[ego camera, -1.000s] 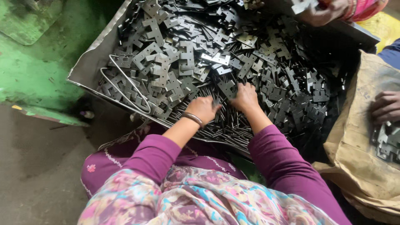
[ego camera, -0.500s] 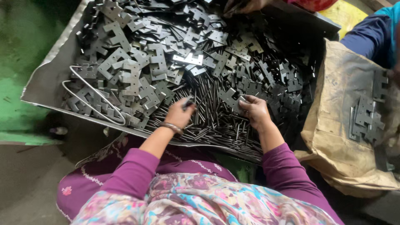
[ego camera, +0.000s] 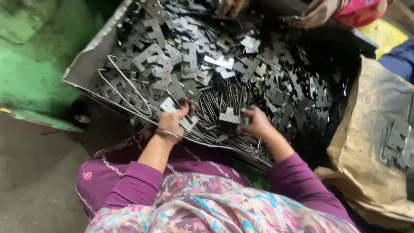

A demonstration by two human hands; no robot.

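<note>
Near edge of the tray [ego camera: 92, 58]: both hands now lifted off the heap w/ parts in them; 0.5 s ago they were still pressed down in the pile, digging. So picking is done for this pair, judged: pieces are out and up for handling.

Left hand [ego camera: 172, 123] is clenched round a small stack of flat grey plates [ego camera: 169, 105], thumb on top; stack sticks out up-left and down-right of the fist.

Right hand [ego camera: 258, 123] pinches one T-shaped plate [ego camera: 229, 116] at its right end. Long axis runs approx left-right, free end pointing left toward the other hand, stem down.

Under them: loose pins [ego camera: 215, 103], then the plate heap [ego camera: 185, 56]. Right: brown sack [ego camera: 366, 129]. Far edge: another person's hands [ego camera: 312, 15] in the pile.
</note>
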